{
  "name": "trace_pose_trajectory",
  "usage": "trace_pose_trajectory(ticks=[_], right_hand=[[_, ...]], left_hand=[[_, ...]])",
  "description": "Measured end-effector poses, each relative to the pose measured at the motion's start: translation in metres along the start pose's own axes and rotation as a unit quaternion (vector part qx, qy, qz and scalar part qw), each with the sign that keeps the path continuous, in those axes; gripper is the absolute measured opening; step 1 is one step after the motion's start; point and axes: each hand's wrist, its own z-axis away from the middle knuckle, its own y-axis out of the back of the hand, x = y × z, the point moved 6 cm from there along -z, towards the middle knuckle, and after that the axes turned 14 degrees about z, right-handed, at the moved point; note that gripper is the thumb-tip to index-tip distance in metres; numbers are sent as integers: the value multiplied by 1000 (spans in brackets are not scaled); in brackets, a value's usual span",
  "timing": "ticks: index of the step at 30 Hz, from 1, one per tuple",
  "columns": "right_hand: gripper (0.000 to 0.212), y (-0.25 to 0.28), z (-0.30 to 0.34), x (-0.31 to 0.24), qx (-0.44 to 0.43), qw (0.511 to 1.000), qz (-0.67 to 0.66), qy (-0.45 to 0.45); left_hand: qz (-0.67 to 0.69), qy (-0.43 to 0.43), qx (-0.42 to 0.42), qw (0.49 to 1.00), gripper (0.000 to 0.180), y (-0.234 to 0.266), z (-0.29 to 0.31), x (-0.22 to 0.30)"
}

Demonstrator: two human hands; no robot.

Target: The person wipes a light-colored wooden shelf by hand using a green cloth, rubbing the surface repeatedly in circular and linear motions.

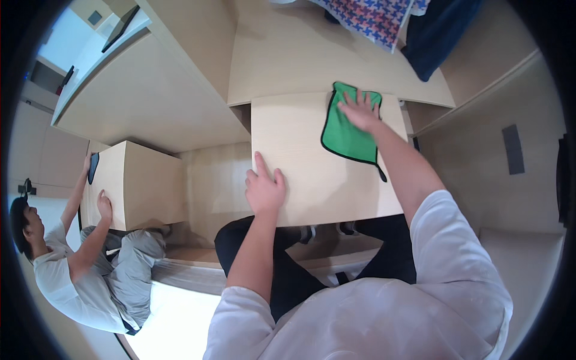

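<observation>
A green cleaning cloth (350,137) with black edging and a small black loop lies spread on a light wood panel (300,129) in front of me. My right hand (361,112) presses flat on the cloth's upper part, fingers spread over it. Nearer to me and to the left, my left hand (265,187) rests on the panel's left edge, its fingers stretched out and nothing in it. The panel looks like the top of a box-shaped wooden piece; its far edge meets a wooden compartment.
Patterned fabric (375,21) and dark blue cloth (441,39) hang in the compartment beyond. At left a person (78,270) sits by another wooden box (147,186), one hand on a dark blue cloth (93,167). A wood wall (498,168) stands on the right.
</observation>
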Motion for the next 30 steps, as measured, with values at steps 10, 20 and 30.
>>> trace_pose_trajectory(ticks=[10,20,30], right_hand=[[74,-87,250,-49,134,977,112,122],[72,-94,271,-46,126,973,95,168],[76,-40,89,-95,120,974,152,114]], left_hand=[[10,1,34,999,77,-5,-4,-15],[13,25,25,999,69,-2,4,-11],[34,8,-7,999,72,7,-6,-8]])
